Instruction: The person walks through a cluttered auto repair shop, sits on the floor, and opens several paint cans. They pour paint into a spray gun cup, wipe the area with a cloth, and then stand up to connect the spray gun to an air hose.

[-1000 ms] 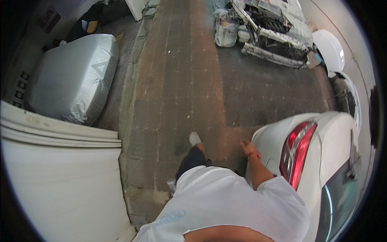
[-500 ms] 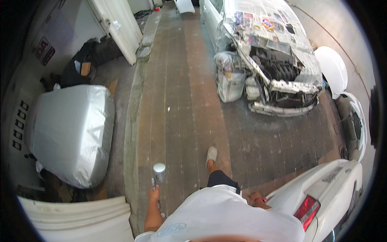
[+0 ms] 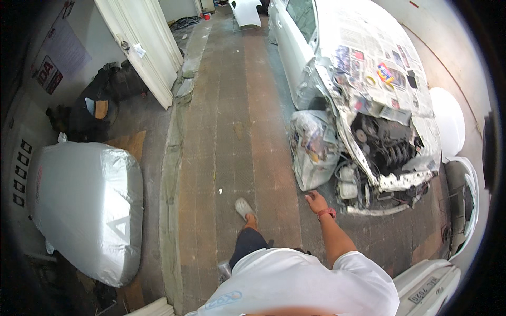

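Observation:
My right hand (image 3: 314,201) swings out in front of my body, a red band around its wrist. Its fingers are loosely bent and apart, with nothing in them. The hand appears near the lower end of a large plastic-wrapped bundle (image 3: 314,152), which stands beside the stripped front of a white car (image 3: 363,184). My left hand is hidden behind my body. At my left side shows part of a silvery cup (image 3: 225,269), seemingly that of the spray gun seen earlier.
Newspaper sheets (image 3: 379,63) cover the car's bonnet, and its engine bay (image 3: 387,139) lies bare. A car under a silver cover (image 3: 87,205) stands on the left. A white folding door (image 3: 139,47) is behind it. Another white car (image 3: 429,287) is at lower right.
I have stepped forward, so the stripped car is nearer. My right arm has swung forward. My left hand, which held a spray gun with a silvery cup, has gone out of sight.

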Motion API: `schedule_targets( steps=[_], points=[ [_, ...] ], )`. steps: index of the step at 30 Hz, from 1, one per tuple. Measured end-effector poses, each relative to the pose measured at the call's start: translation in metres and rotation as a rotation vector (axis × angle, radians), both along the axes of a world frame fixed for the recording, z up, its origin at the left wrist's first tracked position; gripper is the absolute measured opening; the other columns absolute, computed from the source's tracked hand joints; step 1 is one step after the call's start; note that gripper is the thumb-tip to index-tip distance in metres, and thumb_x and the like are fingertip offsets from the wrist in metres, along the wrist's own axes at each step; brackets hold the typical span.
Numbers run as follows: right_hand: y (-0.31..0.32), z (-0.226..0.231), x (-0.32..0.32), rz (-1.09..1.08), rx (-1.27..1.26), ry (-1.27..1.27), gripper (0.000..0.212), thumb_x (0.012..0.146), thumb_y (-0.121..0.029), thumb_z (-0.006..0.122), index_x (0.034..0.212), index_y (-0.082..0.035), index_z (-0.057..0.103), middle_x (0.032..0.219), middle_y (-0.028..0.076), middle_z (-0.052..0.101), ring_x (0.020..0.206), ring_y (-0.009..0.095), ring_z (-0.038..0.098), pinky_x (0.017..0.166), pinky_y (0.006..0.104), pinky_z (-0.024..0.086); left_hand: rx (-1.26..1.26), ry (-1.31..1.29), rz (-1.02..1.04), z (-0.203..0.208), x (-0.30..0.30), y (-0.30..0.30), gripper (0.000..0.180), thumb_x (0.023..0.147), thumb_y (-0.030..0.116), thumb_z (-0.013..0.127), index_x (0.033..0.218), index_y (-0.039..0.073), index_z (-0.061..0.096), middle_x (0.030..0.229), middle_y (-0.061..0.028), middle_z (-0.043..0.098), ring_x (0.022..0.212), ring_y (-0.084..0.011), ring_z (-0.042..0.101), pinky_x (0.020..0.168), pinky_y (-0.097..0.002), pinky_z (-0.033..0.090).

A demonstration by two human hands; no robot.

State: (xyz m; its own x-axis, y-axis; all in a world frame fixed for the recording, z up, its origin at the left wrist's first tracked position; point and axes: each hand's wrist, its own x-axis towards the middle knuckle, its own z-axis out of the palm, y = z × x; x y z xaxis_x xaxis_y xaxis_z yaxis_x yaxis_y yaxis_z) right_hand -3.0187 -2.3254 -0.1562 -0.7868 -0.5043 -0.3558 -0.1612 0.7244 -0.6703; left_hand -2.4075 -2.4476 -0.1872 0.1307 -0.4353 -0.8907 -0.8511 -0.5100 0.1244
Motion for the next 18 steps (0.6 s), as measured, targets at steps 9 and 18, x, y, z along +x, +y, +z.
schedule_targets(
  steps=[9,18],
  points=[
    [-0.184,-0.126,-0.113,0.499,0.412,-0.035,0.057,0.093,-0.05,0.064,0.127,-0.004,0.069,0.128,0.023,0.069,0.118,0.042,0.066,0.105,0.0462,0.049,-0.031,0.01,-0.065,0.001,-0.203,-0.3,0.05,0.1,0.046,0.066,0.099,-0.004,0.069,0.078,-0.0112,0.065,0.064,-0.0271,0.061,0.064,-0.0433,0.048],
    [-0.257,-0.149,-0.262,0.01,0.649,-0.275,0.06,0.092,-0.056,0.064,0.12,-0.004,0.073,0.116,0.023,0.074,0.113,0.035,0.07,0.098,0.0443,0.054,-0.402,0.122,0.118,-0.023,-0.453,-0.706,0.052,0.096,0.047,0.071,0.1,-0.005,0.069,0.073,-0.0089,0.067,0.063,-0.0263,0.065,0.063,-0.0438,0.05]
  ],
)
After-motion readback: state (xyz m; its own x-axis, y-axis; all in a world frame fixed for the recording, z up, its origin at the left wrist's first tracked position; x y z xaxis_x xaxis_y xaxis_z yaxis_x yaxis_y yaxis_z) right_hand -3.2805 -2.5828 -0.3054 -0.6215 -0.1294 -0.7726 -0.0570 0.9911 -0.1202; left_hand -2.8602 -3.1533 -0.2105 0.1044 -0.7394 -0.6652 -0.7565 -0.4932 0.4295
